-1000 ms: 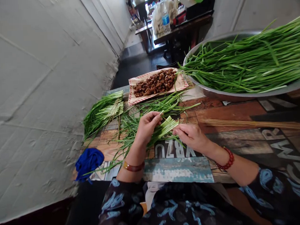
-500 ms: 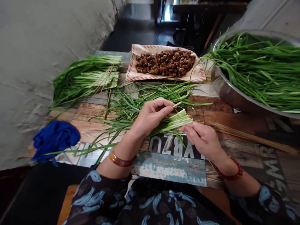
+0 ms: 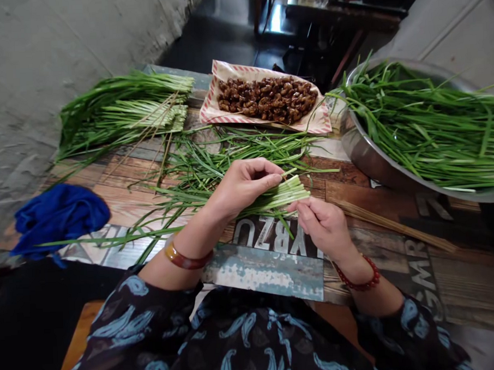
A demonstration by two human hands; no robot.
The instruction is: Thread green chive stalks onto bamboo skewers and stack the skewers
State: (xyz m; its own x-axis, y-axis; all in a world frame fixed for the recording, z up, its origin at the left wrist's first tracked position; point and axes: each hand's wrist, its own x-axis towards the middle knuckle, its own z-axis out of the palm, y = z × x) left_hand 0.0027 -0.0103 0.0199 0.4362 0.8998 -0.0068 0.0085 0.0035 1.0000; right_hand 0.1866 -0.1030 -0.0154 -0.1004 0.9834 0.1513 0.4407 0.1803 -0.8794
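My left hand (image 3: 249, 186) is closed over a bunch of garlic chives (image 3: 286, 194), thumb and forefinger pinched at one pale stem. The pale cut ends point right. At those ends my right hand (image 3: 322, 222) is closed with its fingertips together. A thin bamboo skewer (image 3: 336, 269) shows below that palm, running back towards the wrist; its tip is hidden by the fingers and stems. Loose chives (image 3: 262, 149) lie spread on the wood-patterned table (image 3: 267, 277) just behind my hands.
A bundle of bamboo skewers (image 3: 400, 227) lies to the right. Behind it stands a metal bowl (image 3: 362, 142) heaped with chives. At the back is a paper-lined tray (image 3: 208, 107) of glossy brown pieces (image 3: 268, 99). Skewered chives (image 3: 145, 113) and a blue cloth (image 3: 64, 215) sit left.
The whole view has shifted a little, so things appear further left. Both hands keep nearly the same pose at the chives, with the right fingers still at the stem ends.
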